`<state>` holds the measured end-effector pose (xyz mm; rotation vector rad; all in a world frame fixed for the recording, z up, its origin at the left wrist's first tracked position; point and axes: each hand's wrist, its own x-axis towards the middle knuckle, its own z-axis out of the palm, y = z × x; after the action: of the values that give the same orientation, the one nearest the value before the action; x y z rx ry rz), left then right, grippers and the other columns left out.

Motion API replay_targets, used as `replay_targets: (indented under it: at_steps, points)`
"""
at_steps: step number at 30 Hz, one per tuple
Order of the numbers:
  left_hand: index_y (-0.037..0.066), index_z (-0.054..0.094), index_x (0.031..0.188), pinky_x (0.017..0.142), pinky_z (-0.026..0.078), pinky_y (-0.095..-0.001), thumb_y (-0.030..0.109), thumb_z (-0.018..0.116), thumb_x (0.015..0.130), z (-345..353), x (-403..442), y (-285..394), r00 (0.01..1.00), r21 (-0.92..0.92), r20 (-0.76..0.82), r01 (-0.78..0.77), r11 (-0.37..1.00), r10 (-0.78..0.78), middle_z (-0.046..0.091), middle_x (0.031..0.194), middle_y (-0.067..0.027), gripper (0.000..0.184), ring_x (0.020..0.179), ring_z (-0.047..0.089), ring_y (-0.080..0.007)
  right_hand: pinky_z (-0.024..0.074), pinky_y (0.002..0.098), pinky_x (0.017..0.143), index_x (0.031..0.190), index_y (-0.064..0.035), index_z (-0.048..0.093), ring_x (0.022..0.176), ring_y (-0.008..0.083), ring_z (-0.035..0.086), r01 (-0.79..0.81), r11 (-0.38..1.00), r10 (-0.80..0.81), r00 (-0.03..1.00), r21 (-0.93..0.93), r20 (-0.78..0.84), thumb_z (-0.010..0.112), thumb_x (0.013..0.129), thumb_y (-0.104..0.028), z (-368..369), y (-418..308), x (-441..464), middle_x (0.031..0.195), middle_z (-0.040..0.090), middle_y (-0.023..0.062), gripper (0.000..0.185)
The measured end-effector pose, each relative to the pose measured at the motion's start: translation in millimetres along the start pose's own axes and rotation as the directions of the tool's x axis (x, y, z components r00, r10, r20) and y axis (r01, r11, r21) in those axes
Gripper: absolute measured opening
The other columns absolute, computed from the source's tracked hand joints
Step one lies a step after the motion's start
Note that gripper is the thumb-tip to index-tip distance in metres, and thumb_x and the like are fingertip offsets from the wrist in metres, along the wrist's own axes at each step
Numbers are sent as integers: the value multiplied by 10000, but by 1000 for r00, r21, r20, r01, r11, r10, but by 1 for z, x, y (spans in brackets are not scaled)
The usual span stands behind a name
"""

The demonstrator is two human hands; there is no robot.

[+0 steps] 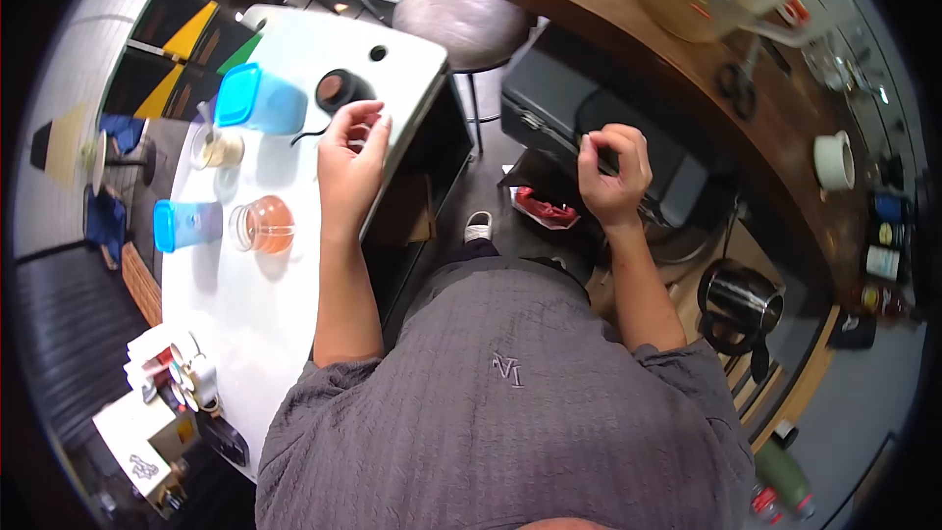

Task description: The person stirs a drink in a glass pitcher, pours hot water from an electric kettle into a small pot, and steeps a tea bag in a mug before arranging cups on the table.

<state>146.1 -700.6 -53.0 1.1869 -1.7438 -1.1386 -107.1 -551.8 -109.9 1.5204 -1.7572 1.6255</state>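
Note:
My left hand (351, 162) is raised over the right edge of the white table (260, 353), fingers loosely bent and the thumb apart from them. Just beyond it is a dark round object (339, 88) with a brownish top, and a thin black cord (309, 134) runs beside the hand. I see nothing held there. To the right, my right hand (616, 177) is up in front of a dark grey case (579, 103). Its fingers are curled in and the thumb meets the index finger; whatever they may pinch is too small to make out.
Blue-lidded containers (270, 103), a glass jar of amber liquid (267, 226) and a small cup (218, 149) stand on the table. A red package (545, 208) lies below. On the wooden counter are scissors (738, 88) and a white mug (834, 161); an electric kettle (736, 304) sits lower.

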Motion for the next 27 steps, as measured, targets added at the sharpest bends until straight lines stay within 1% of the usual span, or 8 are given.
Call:
replay_targets:
  at_steps: [2, 3, 5, 6, 7, 14, 20, 27]
  points:
    - [15, 646, 1021, 645, 447, -261, 90, 626, 863, -27, 12, -13, 981, 302, -136, -93, 949, 139, 623, 887, -47, 176, 705, 512, -118, 436, 334, 652, 818, -72, 601, 675, 228, 581, -20, 997, 15, 997, 69, 77, 689, 692, 31, 36, -9, 8, 773, 613, 63, 185]
    - [26, 651, 1017, 722, 468, -319, 118, 624, 860, -37, 18, -8, 972, 439, -166, -79, 895, 167, 629, 941, -77, 184, 771, 554, -205, 432, 331, 653, 816, -78, 613, 666, 219, 584, -23, 994, 9, 991, 106, 133, 691, 701, 16, 52, -15, 13, 741, 612, 46, 167]
    - [31, 658, 1026, 818, 456, -369, 158, 631, 860, -57, 41, -35, 925, 631, -113, -215, 745, 363, 636, 1007, -103, 211, 892, 571, -276, 430, 327, 645, 817, -78, 647, 673, 215, 596, -50, 986, 11, 971, 156, 240, 708, 712, -23, 83, -26, 18, 727, 629, 43, 133]
    - [40, 663, 1048, 882, 434, -397, 192, 645, 855, -63, 50, -41, 941, 655, -81, -197, 729, 328, 633, 1056, -120, 246, 986, 557, -318, 434, 328, 646, 824, -77, 664, 684, 217, 607, -51, 980, -8, 955, 193, 295, 720, 716, -51, 97, -30, 19, 732, 643, 46, 124]
    - [47, 665, 1066, 876, 443, -391, 203, 656, 849, -65, 58, -49, 930, 679, -53, -234, 696, 365, 641, 1045, -120, 267, 972, 563, -313, 439, 329, 648, 831, -75, 681, 696, 219, 618, -53, 972, -30, 938, 228, 346, 732, 720, -79, 112, -34, 20, 737, 656, 48, 122]
    - [61, 683, 1039, 873, 449, -381, 253, 706, 801, -61, 77, -68, 950, 669, 16, -242, 703, 312, 662, 1005, -105, 306, 958, 564, -305, 499, 357, 706, 972, -89, 712, 751, 242, 654, -141, 959, -40, 791, 246, 610, 745, 761, -225, 177, -53, 10, 829, 694, 71, 252]
    - [45, 700, 981, 868, 451, -380, 259, 731, 759, -57, 87, -77, 934, 649, -18, -261, 715, 357, 682, 974, -105, 310, 945, 565, -296, 501, 361, 706, 978, -101, 717, 756, 234, 663, -64, 947, -150, 775, 314, 613, 747, 763, -226, 189, -52, 10, 829, 703, 57, 250]
    - [29, 709, 940, 844, 474, -353, 217, 754, 716, -61, 77, -51, 930, 553, -171, -183, 813, 327, 685, 935, -99, 297, 931, 588, -272, 501, 359, 712, 965, -88, 719, 749, 241, 662, -103, 926, -180, 724, 363, 666, 738, 770, -213, 188, -47, 19, 815, 703, 66, 232]
